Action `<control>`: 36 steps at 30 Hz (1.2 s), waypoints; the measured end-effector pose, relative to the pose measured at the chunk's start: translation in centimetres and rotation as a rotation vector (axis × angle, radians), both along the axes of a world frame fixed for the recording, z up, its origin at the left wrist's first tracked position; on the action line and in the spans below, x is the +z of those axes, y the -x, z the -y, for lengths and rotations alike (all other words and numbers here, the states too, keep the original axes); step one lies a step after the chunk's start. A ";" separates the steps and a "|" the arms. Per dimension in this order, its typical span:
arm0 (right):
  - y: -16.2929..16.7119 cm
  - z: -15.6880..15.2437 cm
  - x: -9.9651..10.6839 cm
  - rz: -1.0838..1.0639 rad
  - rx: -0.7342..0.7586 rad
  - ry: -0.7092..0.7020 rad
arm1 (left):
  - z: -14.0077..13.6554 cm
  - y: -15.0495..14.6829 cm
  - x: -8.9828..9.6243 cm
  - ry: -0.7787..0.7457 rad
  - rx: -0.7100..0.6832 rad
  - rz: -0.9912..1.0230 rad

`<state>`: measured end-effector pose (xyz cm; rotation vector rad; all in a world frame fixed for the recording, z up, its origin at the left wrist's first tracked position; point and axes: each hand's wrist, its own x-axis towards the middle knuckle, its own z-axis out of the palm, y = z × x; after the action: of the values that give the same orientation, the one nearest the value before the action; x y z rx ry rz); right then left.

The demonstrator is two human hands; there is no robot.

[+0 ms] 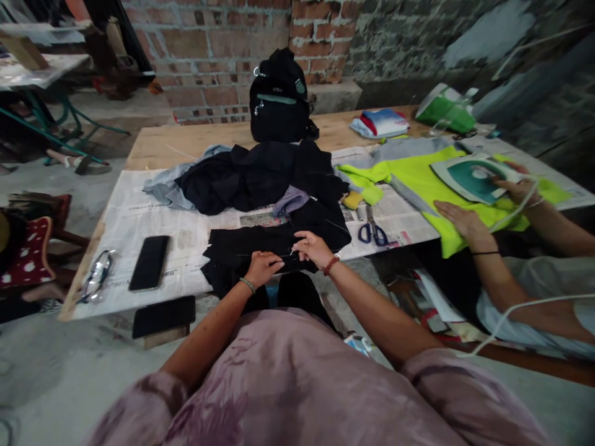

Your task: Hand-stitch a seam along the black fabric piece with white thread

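A piece of black cloth (232,246) lies at the front edge of the table, just before me. With thumb and fingers closed, my left hand (264,271) grips the cloth near its front edge. My right hand (312,249) is pinched just to the right and slightly farther back, over the same cloth. A small pale glint shows at its fingertips, too small to name. Behind both hands lies a heap of dark garments (251,173), with a grey-purple piece (290,201) on it.
Navy-handled scissors (372,234) lie to the right on newspaper. Beyond them a co-worker's hand holds an iron (478,176) on a neon yellow garment (418,167). A phone (149,263) and glasses (98,272) lie left; a black backpack (279,99) stands behind.
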<state>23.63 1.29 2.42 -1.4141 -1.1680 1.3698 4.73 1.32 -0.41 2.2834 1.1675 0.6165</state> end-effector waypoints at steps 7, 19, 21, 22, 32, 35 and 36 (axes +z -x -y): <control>0.1 -0.6 0.4 -0.058 -0.020 0.081 | 0.0 -0.1 0.5 0.018 -0.011 -0.013; 0.8 -0.1 0.6 0.101 0.071 0.036 | 0.2 -0.1 0.0 -0.009 -0.003 -0.025; 0.8 0.0 0.6 0.128 0.106 0.026 | 0.2 -0.1 -0.1 -0.018 -0.009 -0.023; 0.8 0.1 0.6 0.140 0.125 0.022 | 0.2 0.0 -0.1 -0.019 -0.013 -0.020; 0.9 0.4 0.7 0.159 0.181 0.058 | 0.2 0.0 -0.1 -0.027 -0.034 -0.016; 0.8 0.2 0.6 0.231 0.222 0.050 | 0.2 0.0 -0.1 -0.027 -0.031 -0.009; 0.9 0.1 0.6 0.277 0.227 0.050 | 0.2 0.0 -0.1 -0.028 -0.029 -0.005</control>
<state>22.76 1.17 2.98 -1.5816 -1.5216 1.3948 4.71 1.12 -0.47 2.3223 1.1331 0.6199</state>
